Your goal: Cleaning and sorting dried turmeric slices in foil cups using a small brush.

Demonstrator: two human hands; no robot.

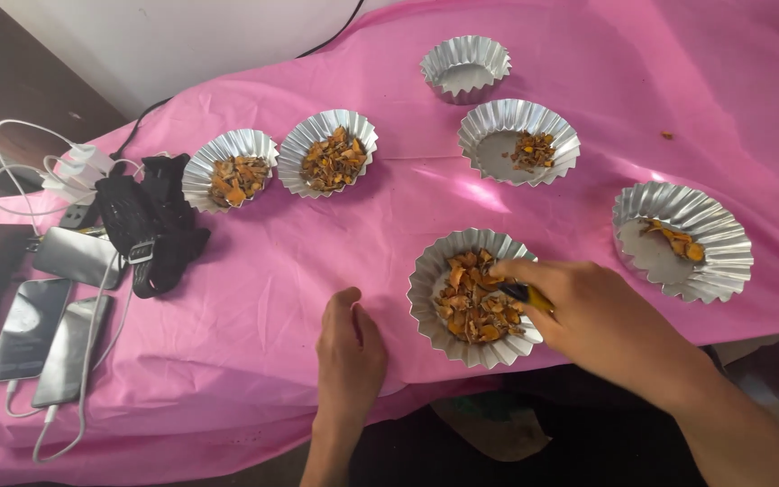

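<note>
We see the right hand (588,320) over the right rim of the nearest foil cup (475,296), fingers pinched shut on a small yellow-and-black tool (526,294) whose tip sits just above the orange-brown dried pieces (471,302) filling that cup. The left hand (351,347) lies flat on the pink cloth (272,271), fingers loosely together, holding nothing, just left of the same cup and not touching it. So the cup sits between our two hands, closer to the right one.

Farther back: two filled foil cups (230,169) (329,153) side by side at left, a partly filled cup (518,141) behind the near one, an empty-looking cup (465,67) at the far edge, and a cup with a few pieces (682,240) right of the right hand.

At the left edge: black straps (151,225), phones (47,334) and white cables (38,162).
</note>
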